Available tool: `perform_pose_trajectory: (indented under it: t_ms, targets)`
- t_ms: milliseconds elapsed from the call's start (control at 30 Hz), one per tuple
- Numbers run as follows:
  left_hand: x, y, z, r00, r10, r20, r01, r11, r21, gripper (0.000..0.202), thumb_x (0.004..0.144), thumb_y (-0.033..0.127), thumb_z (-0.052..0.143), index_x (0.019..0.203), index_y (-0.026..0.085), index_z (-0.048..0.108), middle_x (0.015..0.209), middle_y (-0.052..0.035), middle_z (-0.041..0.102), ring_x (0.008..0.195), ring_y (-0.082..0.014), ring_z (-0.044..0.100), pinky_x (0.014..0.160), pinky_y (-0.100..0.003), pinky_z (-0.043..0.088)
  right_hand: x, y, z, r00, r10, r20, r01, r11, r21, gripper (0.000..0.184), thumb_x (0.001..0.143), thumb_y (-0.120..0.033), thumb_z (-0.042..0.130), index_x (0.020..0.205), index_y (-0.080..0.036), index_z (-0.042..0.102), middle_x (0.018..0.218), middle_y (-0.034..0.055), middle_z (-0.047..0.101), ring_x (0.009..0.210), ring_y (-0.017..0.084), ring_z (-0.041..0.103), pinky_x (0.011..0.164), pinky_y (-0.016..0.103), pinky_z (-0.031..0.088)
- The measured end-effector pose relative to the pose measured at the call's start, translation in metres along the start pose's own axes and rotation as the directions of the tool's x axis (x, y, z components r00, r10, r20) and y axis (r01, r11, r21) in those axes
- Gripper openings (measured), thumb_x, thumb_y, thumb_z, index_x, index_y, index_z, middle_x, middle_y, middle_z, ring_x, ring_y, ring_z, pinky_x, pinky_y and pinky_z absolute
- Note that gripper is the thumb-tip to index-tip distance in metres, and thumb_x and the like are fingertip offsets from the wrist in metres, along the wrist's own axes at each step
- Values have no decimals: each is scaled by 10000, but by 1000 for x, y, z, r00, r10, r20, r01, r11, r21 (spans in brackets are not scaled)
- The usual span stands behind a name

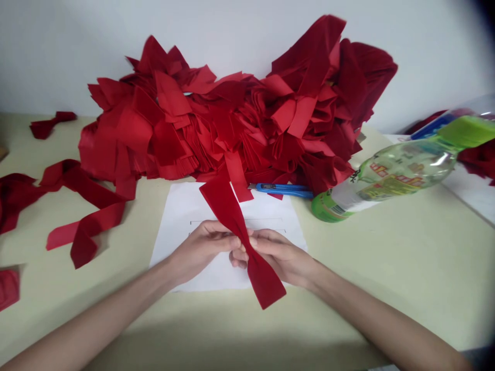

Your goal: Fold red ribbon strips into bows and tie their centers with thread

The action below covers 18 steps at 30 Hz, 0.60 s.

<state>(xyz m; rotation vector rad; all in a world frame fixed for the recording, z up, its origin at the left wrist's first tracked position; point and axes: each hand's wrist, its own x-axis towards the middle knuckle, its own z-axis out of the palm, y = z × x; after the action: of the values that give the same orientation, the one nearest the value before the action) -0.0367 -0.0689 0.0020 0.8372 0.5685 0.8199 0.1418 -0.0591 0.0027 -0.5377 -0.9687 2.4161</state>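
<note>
We note the left hand [201, 243] and right hand [279, 256] meeting over the near white paper sheet [181, 211], fingers closed, pinching the red fabric strip [226, 206] at its gathered middle; the pinch looks to need firm holding.

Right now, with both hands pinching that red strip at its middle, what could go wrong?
1. The left hand and right hand grip the red strip only at its gathered middle; a loosened pinch could let the folds spring open.
2. The blue utility knife lies by the red pile, blade state unclear; reaching there may be unsafe.
3. The bottle close on the right could get knocked.
</note>
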Motion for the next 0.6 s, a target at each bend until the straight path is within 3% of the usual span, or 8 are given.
perform_pose_trajectory:
  t_ms: [233, 400, 600]
  targets:
    - [-1, -4, 1, 998, -67, 3, 67, 988, -138, 104, 760, 202, 666, 857, 166, 658, 579, 0, 635, 499, -128, 568, 519, -298, 516, 1, 5, 1, 995, 60, 81, -70, 990, 120, 198, 866, -311, 569, 870, -121, 623, 737, 6, 511, 807, 147, 585, 726, 280, 378]
    - [-2, -8, -1, 992, -112, 62, 120, 982, -144, 79, 729, 173, 683, 764, 159, 614, 543, 10, 604, 490, -133, 572, 524, -305, 525, 2, 7, 5, 991, 95, 94, -107, 986, 124, 264, 799, -378, 647, 844, -119, 619, 700, 1, 506, 769, 141, 577, 691, 267, 388]
    - [15, -3, -8, 995, 98, 5, -95, 977, -191, 144, 699, 242, 737, 759, 159, 636, 660, 5, 599, 637, -130, 577, 587, -250, 483, -1, -17, 4, 982, 21, -189, -48, 989, -140, 440, 859, -514, 494, 867, -112, 672, 789, 68, 636, 732, 137, 591, 672, 257, 434]
